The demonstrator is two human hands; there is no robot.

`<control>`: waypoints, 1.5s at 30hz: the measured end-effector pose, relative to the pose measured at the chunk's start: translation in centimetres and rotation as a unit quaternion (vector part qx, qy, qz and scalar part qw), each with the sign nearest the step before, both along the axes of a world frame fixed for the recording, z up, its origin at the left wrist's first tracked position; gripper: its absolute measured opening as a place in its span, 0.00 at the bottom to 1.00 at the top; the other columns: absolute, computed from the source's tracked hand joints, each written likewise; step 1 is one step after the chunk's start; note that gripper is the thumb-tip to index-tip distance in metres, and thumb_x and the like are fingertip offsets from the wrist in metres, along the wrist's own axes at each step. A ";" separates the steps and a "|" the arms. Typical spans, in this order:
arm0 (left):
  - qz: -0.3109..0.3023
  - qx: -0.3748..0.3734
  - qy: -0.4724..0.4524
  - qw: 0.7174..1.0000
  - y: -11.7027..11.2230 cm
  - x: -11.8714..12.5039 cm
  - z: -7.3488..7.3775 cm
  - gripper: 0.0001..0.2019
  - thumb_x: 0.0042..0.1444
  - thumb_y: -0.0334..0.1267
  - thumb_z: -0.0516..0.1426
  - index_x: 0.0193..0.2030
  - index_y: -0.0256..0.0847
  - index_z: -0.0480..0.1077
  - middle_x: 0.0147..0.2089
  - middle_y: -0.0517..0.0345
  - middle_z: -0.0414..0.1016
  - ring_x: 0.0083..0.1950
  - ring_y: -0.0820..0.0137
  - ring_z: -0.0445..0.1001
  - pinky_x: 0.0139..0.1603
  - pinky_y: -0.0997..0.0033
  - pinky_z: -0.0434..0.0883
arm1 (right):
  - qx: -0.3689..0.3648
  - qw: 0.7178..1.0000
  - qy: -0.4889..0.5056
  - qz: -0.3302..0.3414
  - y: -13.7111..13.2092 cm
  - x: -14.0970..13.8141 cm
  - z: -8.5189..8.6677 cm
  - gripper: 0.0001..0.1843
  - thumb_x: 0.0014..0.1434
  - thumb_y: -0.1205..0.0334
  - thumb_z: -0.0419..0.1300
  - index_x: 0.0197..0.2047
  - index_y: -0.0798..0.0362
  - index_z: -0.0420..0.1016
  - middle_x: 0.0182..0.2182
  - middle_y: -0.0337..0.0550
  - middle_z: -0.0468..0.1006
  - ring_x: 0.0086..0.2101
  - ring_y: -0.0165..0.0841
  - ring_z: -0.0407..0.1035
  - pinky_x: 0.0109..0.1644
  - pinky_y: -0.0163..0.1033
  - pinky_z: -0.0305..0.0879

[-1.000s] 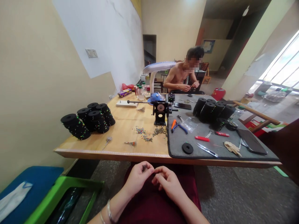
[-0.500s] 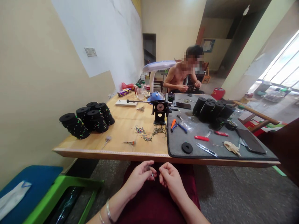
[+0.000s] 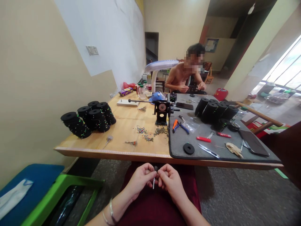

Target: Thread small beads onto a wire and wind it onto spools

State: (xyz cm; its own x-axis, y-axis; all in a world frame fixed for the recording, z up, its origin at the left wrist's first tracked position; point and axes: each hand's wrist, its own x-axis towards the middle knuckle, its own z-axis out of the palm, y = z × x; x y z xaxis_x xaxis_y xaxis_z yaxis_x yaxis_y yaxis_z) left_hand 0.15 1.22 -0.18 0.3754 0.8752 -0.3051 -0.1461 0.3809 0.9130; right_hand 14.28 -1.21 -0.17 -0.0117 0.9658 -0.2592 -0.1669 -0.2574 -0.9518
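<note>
My left hand point(image 3: 140, 177) and my right hand point(image 3: 171, 180) meet over my lap, just below the front edge of the wooden table point(image 3: 131, 125). Both pinch a small thin piece point(image 3: 154, 179) between their fingertips; a pale strand hangs down from it and a dark tuft sticks up. The piece is too small to name. A bangle sits on my left wrist. My lap is covered by dark red cloth point(image 3: 157, 204).
On the table stand black spool stacks point(image 3: 88, 119), a small black winding device point(image 3: 161, 111), scattered beads point(image 3: 150, 133) and a grey mat point(image 3: 211, 141) with pliers, tweezers, a black disc and more spools. A person sits at the far end. A green and blue stool point(image 3: 47, 191) stands at my left.
My hands closed together again after parting slightly, and the thin piece now hangs between both sets of fingertips. The view shifted a little.
</note>
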 end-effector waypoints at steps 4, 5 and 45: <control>-0.011 -0.006 -0.013 1.000 -0.2 0.2 0.3 0.16 0.45 0.44 0.64 0.29 0.37 0.63 0.21 0.59 0.73 0.22 0.74 0.71 0.23 0.77 0.67 | 0.010 1.000 -0.006 0.001 0.0 0.0 -0.2 0.21 0.47 0.43 0.62 0.26 0.53 0.63 0.11 0.32 0.69 0.11 0.21 0.53 0.15 0.28 0.45; -0.013 -0.006 -0.012 1.000 -0.2 0.2 0.2 0.16 0.46 0.44 0.64 0.29 0.37 0.63 0.21 0.59 0.73 0.22 0.74 0.71 0.23 0.77 0.67 | 0.013 1.000 -0.009 0.000 0.1 0.0 -0.3 0.21 0.48 0.43 0.62 0.26 0.53 0.63 0.11 0.32 0.68 0.11 0.21 0.53 0.15 0.28 0.46; 0.020 -0.060 -0.056 0.996 -0.2 0.4 -0.6 0.12 0.46 0.40 0.64 0.28 0.35 0.67 0.24 0.61 0.69 0.26 0.75 0.70 0.26 0.77 0.65 | -0.027 0.999 0.004 0.025 0.1 0.2 -1.0 0.20 0.49 0.45 0.61 0.25 0.53 0.63 0.10 0.31 0.68 0.11 0.21 0.53 0.15 0.27 0.45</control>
State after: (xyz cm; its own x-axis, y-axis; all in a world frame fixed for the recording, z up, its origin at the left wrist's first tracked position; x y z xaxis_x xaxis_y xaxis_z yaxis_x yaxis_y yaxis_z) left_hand 0.59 0.98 -0.81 0.3791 0.8498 -0.3664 -0.2620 0.4782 0.8382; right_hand 14.51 -1.15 -1.18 -0.0609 0.9486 -0.3105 -0.1604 -0.3164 -0.9350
